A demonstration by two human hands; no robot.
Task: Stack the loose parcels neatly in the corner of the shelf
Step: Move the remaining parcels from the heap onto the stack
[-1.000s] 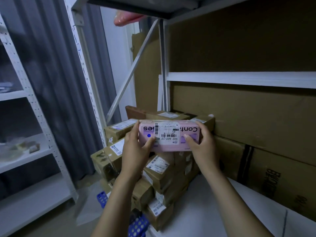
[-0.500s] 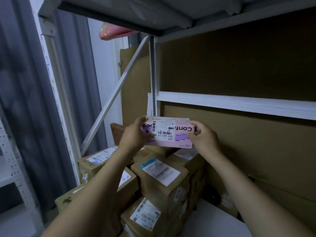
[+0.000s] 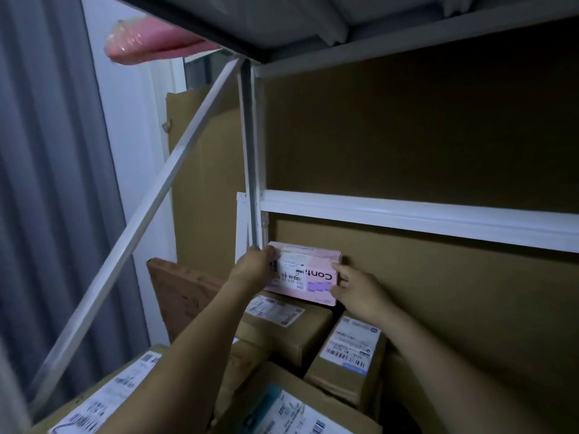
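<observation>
The pink parcel [image 3: 308, 270] sits in the far left corner of the shelf, just right of the white upright post [image 3: 250, 158] and below the white crossbar [image 3: 423, 219]. Its labelled face is turned toward the camera (the print reads upside down). Its lower edge meets the top of a brown parcel [image 3: 291, 327], though whether it rests there with its full weight I cannot tell.

The left grip [image 3: 253, 269] is clasped round the parcel's left end, fingers curled over the top corner. The right grip [image 3: 357, 291] grasps the right end, thumb on the front face and fingers wrapped behind.

A second brown parcel [image 3: 347, 361] stands just right of the first, and a nearer labelled carton [image 3: 282, 411] lies below. A cardboard sheet [image 3: 423, 136] lines the back. A diagonal brace [image 3: 141, 220] slants down to the left.
</observation>
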